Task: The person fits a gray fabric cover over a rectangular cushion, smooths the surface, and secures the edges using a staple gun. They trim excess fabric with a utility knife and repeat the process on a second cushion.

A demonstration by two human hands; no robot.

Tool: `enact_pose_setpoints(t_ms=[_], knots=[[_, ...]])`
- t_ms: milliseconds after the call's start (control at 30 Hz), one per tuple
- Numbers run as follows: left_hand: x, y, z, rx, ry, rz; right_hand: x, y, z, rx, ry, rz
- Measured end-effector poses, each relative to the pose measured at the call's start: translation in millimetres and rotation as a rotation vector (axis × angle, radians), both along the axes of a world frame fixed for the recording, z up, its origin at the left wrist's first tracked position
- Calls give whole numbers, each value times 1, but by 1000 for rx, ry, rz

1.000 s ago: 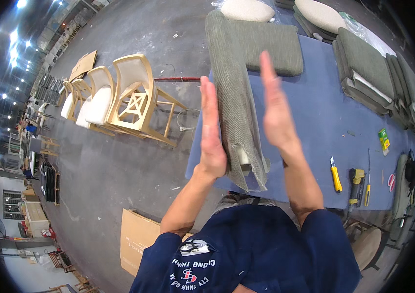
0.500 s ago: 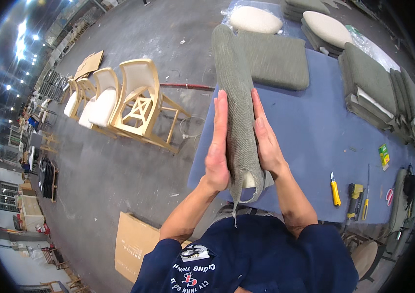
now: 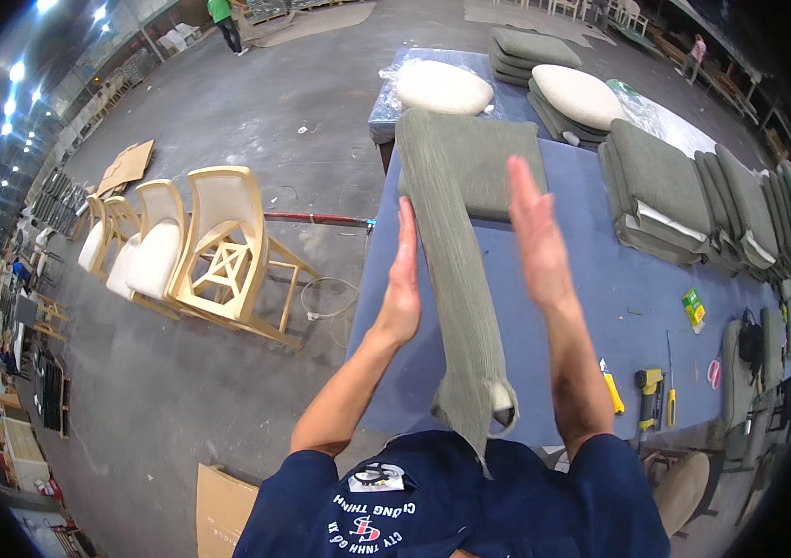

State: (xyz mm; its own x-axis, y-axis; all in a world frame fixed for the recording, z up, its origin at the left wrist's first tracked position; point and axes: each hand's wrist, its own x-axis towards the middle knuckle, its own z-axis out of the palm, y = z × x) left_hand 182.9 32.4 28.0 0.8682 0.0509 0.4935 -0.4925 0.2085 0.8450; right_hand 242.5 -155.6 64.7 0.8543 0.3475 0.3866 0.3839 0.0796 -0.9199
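Both hands were flat and wide open, left hand (image 3: pixel 404 284) touching the upright green cushion (image 3: pixel 451 270) on the blue bench (image 3: pixel 591 279), right hand (image 3: pixel 535 237) just off it.

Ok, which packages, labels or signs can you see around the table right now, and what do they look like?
Small box: on the blue table, right side, near the stacked cushions; flat, green and yellow.
Clear plastic wrap: far end of the table, under a pale oval cushion; shiny, crumpled.
Cardboard sheet: on the floor by the table's near left corner; brown, flat.
Cardboard pieces: on the floor far left, behind the chairs; brown, flat.
No screens or signs show.
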Motion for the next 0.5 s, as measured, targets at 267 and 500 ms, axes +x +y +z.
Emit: enact_pose_setpoints(t_ms=[267,500], knots=[[33,37,-2,389,-155,286,14,50,-15,221,-69,-111],[53,19,10,469,-107,221,31,51,-68,-114,164,97]])
